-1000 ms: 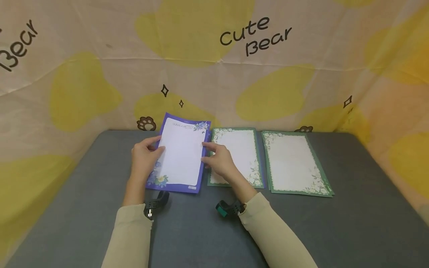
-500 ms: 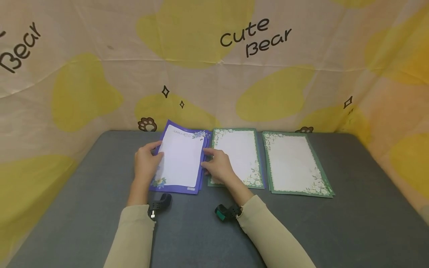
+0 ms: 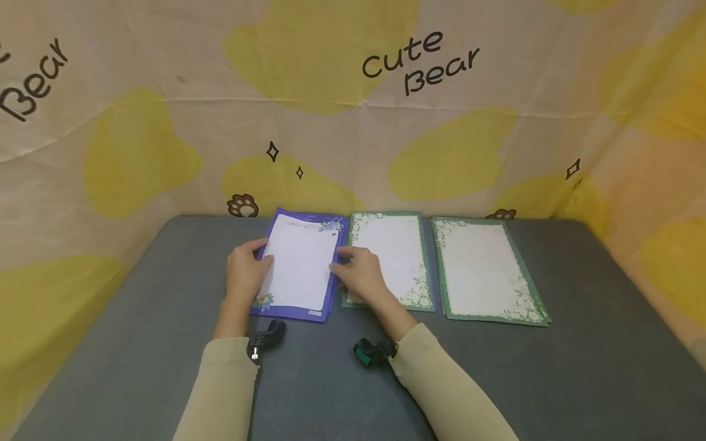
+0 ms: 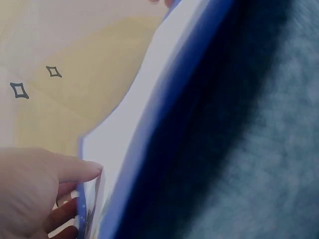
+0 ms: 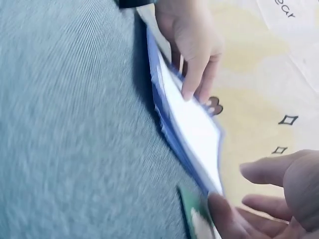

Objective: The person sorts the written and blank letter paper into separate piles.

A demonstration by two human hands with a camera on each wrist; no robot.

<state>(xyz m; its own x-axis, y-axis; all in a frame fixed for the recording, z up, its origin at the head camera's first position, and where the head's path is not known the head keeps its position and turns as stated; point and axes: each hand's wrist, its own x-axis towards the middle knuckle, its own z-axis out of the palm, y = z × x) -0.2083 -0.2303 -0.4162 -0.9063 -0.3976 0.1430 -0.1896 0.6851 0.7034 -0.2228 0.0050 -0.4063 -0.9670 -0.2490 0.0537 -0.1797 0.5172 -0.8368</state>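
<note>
A purple-bordered sheet of paper point(image 3: 300, 263) with blue flowers lies slightly bowed over other purple-edged paper at the left of the head view. My left hand point(image 3: 247, 269) pinches its left edge; in the left wrist view the thumb point(image 4: 82, 170) rests on the printed face, with fingers behind. At the right edge, my right hand point(image 3: 361, 272) has thumb and forefinger spread apart, a fingertip touching the edge. The right wrist view shows that gap between the fingers point(image 5: 264, 172) and the sheet's corner.
Two piles of green-bordered floral paper lie to the right: a middle pile point(image 3: 394, 257), partly behind my right hand, and a right pile point(image 3: 488, 269). All rest on a grey table point(image 3: 309, 392). A patterned cloth point(image 3: 331, 135) hangs behind.
The top purple sheet has come down toward the purple paper below, its far edge lowering. Both hands sank with it, the left shifting slightly right. The right hand's fingers have loosened.
</note>
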